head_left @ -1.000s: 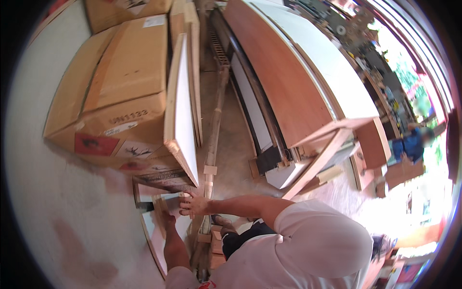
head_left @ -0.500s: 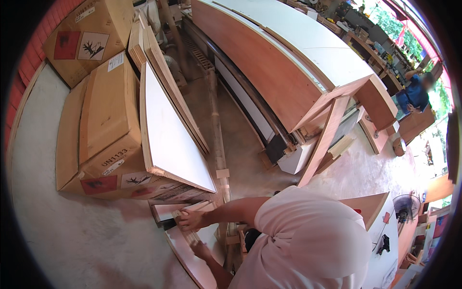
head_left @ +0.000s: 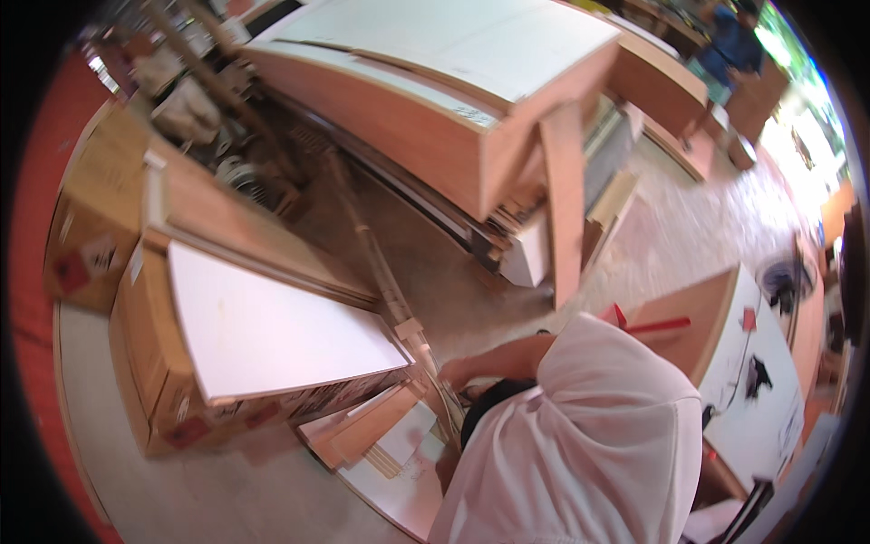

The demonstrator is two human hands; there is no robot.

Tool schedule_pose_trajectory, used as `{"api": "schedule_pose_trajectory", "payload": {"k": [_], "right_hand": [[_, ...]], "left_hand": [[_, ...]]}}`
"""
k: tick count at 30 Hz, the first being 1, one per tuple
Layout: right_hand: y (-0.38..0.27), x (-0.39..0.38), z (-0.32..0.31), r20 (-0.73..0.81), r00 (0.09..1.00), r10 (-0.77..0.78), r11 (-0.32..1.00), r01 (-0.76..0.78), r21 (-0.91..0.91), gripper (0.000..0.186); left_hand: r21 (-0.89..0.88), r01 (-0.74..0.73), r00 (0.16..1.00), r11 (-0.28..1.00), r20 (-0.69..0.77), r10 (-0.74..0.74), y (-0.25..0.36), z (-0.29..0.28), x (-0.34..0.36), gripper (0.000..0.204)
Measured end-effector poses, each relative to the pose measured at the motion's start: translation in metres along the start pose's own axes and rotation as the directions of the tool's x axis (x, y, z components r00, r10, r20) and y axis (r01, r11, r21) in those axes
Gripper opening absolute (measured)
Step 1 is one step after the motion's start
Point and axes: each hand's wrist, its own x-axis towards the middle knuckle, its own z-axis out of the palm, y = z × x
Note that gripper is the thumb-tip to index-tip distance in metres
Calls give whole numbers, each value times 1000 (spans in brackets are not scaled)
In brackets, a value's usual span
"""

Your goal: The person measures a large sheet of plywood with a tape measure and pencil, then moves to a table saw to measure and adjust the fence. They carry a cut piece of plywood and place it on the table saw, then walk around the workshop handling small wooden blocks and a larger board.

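My right hand point(head_left: 456, 373) is at the narrow wooden strips point(head_left: 441, 403) that run along the floor; blur hides its fingers. My left hand point(head_left: 445, 468) is mostly covered by my white shirt, beside a white-faced panel point(head_left: 390, 504) on the floor. Whether either hand holds anything cannot be made out. On and around the panel lie a reddish-brown board offcut point(head_left: 373, 428) and a small stack of plywood pieces point(head_left: 384, 461) with striped edges, both apart from my hands.
Cardboard boxes point(head_left: 149, 363) with a leaning white panel point(head_left: 272, 322) stand at left. A large wooden cabinet point(head_left: 399, 118) fills the back, a loose plank point(head_left: 564, 204) propped against it. Another white-topped piece point(head_left: 752, 390) is at right. A person in blue point(head_left: 732, 45) is far right.
My head view has shifted. Both hands have come off the wooden pieces they were on and drawn back to the right, toward my body. The pieces now lie uncovered.
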Motion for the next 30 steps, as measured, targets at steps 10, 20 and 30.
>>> {"api": "schedule_pose_trajectory", "payload": {"k": [10,20,30], "right_hand": [[198,-405,89,82,563,823,413,-691,593,77],[131,-559,144,438,554,708,-185,-453,872,87],[128,-703,69,-131,-323,937,286,498,819,30]], "left_hand": [[292,-383,913,876,261,313,166,138,25,24],[519,-619,740,590,638,214,248,562,-79,24],[277,-828,560,488,342,755,390,785,-109,91]]}}
